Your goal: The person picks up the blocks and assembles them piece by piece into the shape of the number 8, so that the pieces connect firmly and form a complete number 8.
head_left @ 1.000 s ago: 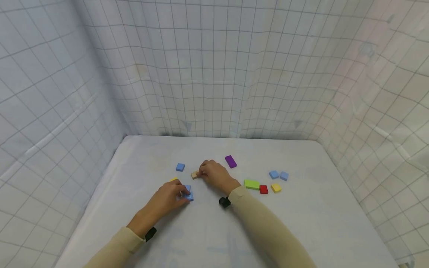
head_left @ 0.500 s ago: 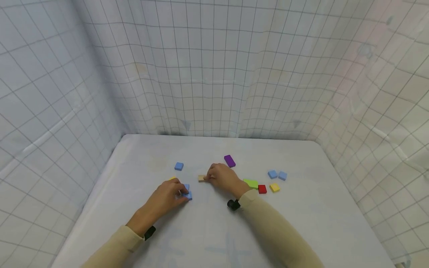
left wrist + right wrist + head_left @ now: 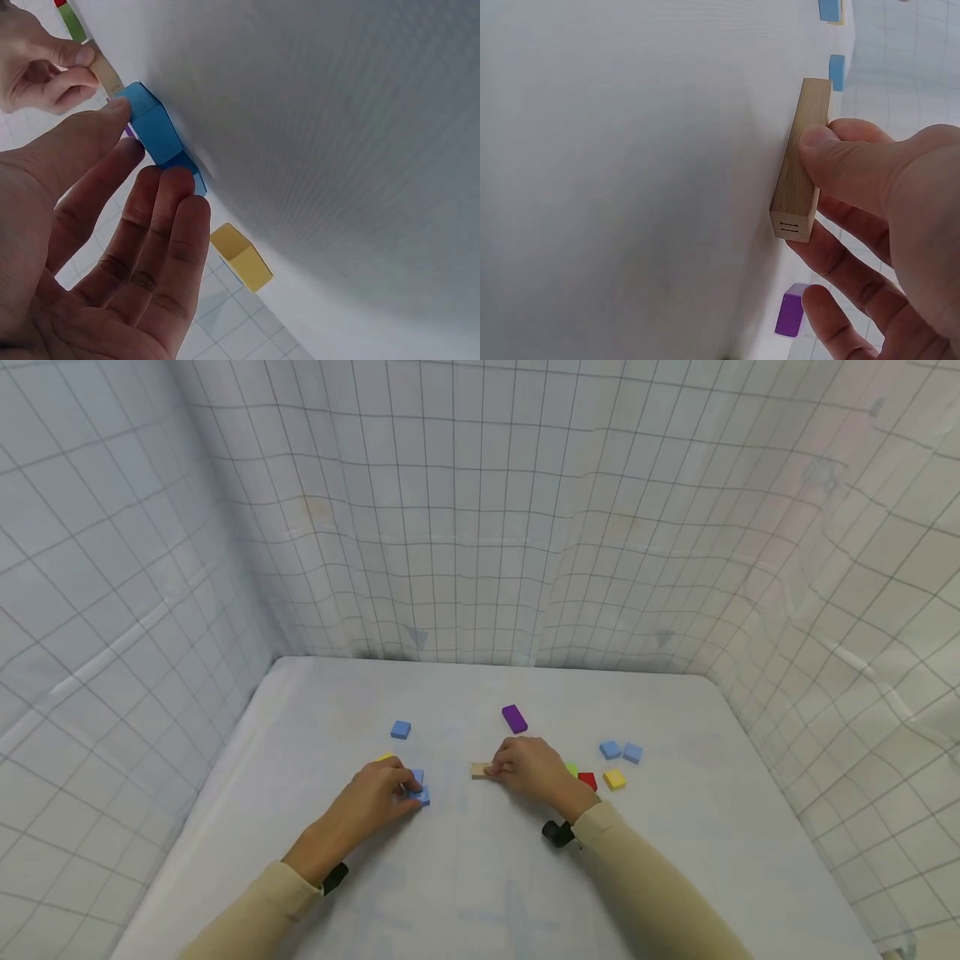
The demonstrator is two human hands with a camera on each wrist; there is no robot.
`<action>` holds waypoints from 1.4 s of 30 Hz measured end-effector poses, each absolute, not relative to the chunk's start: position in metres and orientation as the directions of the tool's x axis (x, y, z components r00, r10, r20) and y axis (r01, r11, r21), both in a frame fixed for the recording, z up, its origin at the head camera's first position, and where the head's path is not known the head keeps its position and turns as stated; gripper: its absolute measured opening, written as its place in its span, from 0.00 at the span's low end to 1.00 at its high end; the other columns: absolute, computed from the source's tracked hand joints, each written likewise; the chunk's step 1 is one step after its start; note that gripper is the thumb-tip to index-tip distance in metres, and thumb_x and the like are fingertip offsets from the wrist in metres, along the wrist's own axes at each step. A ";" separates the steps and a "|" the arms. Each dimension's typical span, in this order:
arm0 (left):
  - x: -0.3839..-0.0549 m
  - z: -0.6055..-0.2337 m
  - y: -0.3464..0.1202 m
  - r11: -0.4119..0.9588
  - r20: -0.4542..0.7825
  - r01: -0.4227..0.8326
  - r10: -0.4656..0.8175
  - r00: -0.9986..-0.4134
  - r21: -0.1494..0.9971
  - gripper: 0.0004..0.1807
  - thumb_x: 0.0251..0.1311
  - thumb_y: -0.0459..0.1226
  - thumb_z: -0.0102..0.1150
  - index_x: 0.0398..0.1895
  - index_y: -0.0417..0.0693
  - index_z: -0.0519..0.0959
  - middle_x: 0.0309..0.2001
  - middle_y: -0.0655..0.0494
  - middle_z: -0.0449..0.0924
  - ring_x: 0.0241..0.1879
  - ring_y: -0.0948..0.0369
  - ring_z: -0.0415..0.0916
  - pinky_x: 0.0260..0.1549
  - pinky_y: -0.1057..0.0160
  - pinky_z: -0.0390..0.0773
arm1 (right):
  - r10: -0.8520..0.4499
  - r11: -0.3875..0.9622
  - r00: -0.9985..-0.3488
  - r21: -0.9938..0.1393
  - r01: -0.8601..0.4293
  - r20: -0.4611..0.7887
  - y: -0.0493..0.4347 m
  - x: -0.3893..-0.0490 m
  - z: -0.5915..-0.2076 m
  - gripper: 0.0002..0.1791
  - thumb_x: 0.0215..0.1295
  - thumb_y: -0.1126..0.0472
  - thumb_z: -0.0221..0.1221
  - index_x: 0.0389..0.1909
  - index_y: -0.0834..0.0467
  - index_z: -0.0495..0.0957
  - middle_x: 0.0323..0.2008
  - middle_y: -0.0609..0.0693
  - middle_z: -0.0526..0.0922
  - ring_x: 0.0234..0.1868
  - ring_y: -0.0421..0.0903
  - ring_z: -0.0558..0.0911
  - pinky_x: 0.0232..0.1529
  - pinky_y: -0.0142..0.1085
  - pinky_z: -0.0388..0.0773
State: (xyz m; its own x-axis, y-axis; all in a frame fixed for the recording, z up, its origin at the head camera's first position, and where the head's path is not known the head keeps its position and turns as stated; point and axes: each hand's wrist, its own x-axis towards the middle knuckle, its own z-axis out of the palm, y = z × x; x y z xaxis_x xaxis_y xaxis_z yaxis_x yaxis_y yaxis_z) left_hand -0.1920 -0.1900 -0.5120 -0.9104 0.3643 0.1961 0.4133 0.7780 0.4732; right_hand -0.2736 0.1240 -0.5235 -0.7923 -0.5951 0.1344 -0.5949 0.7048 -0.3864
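Observation:
My left hand rests low on the table with thumb and fingertips around a blue block. A second blue block shows just past the fingertips in the left wrist view. To the right, my right hand pinches a long plain wooden block between thumb and fingers. One end of that block bears small dark marks. Its bare left end points toward the blue blocks in the head view, with a gap between. A yellow block lies beyond the left fingers, partly hidden in the head view.
A blue block and a purple block lie farther back. Right of my right hand are a partly covered green block, a red block, a yellow block and two blue blocks. Grid-patterned curtains surround the white table.
My right hand has drawn the wooden block right and nearer to me, its wrist now overlapping the green block. My left hand has stayed at the blue blocks.

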 end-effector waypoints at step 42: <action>-0.248 -0.560 -0.148 0.742 0.150 0.440 0.427 -0.892 0.506 0.07 0.64 0.35 0.88 0.41 0.47 0.97 0.41 0.56 0.89 0.38 0.64 0.86 0.42 0.61 0.91 | -0.606 0.669 -0.784 -0.445 -0.595 0.137 0.160 -0.259 -0.530 0.05 0.74 0.65 0.78 0.43 0.50 0.98 0.49 0.45 0.95 0.52 0.46 0.92 0.61 0.47 0.93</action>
